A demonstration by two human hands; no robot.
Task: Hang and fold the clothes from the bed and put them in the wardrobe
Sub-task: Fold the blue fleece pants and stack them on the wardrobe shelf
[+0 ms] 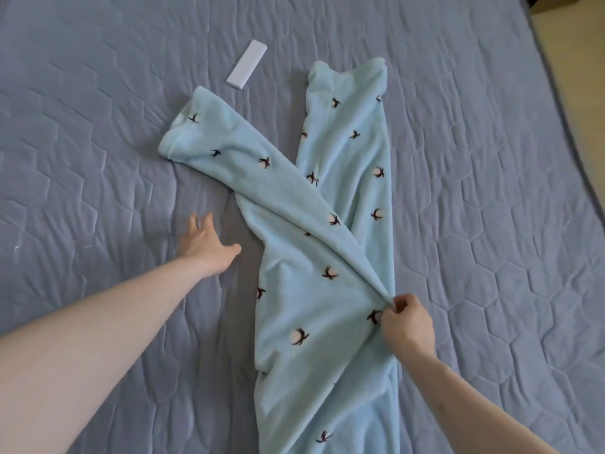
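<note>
Light blue fleece pyjama trousers point(314, 306) with small dark flower prints lie on the bed, legs pointing away from me. One leg crosses over the other toward the upper left, its cuff near the bed's middle. My right hand point(407, 326) pinches a fold of the fabric at the trousers' right edge, where the crossed leg starts. My left hand point(208, 245) is stretched out with spread fingers just left of the trousers, above the bedcover, touching no cloth.
The bed is covered by a grey-blue quilted cover point(98, 158). A small white flat rectangular object point(246, 65) lies beyond the crossed leg's cuff. The bed's right edge and a pale floor point(579, 77) show at the upper right.
</note>
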